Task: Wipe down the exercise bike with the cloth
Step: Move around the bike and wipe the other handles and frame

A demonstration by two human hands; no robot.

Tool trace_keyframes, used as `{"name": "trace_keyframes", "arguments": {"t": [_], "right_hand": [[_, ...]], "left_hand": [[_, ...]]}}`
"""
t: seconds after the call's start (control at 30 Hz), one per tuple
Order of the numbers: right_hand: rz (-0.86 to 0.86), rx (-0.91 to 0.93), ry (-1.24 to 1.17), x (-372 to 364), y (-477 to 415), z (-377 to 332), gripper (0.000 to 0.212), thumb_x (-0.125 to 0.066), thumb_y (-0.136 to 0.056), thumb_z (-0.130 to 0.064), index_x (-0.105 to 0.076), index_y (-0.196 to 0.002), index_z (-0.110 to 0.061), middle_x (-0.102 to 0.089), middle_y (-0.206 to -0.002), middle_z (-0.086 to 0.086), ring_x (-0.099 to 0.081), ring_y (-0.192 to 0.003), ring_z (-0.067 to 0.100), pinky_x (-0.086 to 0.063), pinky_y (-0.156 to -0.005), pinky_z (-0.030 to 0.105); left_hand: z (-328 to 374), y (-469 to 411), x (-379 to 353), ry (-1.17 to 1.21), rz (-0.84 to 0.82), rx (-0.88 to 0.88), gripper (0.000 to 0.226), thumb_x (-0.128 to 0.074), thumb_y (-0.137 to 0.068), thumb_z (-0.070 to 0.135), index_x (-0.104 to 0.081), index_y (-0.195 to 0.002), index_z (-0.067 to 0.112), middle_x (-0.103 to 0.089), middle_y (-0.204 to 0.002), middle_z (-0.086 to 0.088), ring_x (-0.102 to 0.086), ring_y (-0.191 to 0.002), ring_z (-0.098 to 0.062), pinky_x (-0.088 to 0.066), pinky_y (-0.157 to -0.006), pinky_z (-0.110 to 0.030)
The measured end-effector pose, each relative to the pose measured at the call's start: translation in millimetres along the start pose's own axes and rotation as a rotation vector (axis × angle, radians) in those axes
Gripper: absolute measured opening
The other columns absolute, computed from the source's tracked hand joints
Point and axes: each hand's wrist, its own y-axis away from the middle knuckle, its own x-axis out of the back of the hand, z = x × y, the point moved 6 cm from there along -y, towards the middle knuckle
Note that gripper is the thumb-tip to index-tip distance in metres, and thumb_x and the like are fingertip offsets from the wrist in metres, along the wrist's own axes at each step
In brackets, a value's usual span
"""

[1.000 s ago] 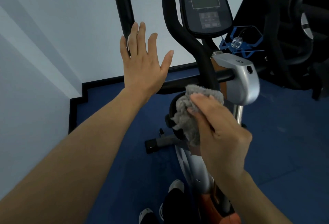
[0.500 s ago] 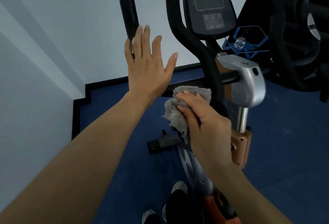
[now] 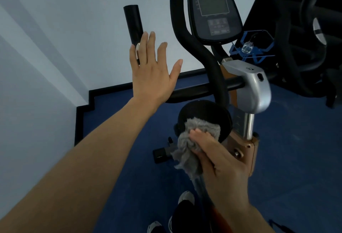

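Note:
The exercise bike [image 3: 253,88] stands in front of me, with a dark console [image 3: 213,10] on top, black handlebars [image 3: 199,51] and a silver and copper post. My right hand [image 3: 220,160] grips a grey fluffy cloth [image 3: 192,144] and presses it against the lower front of a round black part [image 3: 203,112] below the handlebar. My left hand [image 3: 153,71] is raised flat with fingers spread, just in front of the left black handlebar grip [image 3: 133,23], holding nothing.
A pale wall with black skirting rises at the left and behind. The floor is blue carpet [image 3: 296,158]. Another dark machine [image 3: 305,29] stands at the right. A blue bottle holder [image 3: 251,47] sits beside the console. My shoes [image 3: 185,199] show at the bottom.
My right hand has slid the cloth down from the horizontal handlebar to the round black part below it. My left hand has stayed raised and spread.

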Motion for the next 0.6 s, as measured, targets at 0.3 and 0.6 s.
{"name": "trace_keyframes", "arguments": {"t": [0.3, 0.6], "right_hand": [[0.019, -0.031, -0.044, 38, -77, 1, 0.021, -0.05, -0.092, -0.017, -0.063, -0.108, -0.01, -0.065, -0.1, -0.002, -0.055, -0.097, 0.006, -0.045, -0.087, 0.016], [0.114, -0.128, -0.037, 42, -197, 24, 0.015, -0.052, -0.091, -0.013, -0.067, -0.093, -0.011, -0.066, -0.087, 0.0, -0.057, -0.08, 0.012, -0.037, -0.067, 0.005]], "left_hand": [[-3, -10, 11, -0.043, -0.144, -0.045, 0.07, -0.014, -0.09, 0.057, -0.021, -0.144, 0.013, -0.005, -0.156, -0.013, 0.001, -0.143, -0.027, 0.005, -0.112, -0.048], [-3, -41, 46, -0.147, -0.214, -0.126, 0.06, -0.02, -0.097, 0.047, -0.01, -0.147, 0.016, 0.005, -0.157, -0.008, 0.007, -0.143, -0.023, 0.004, -0.113, -0.045]]}}
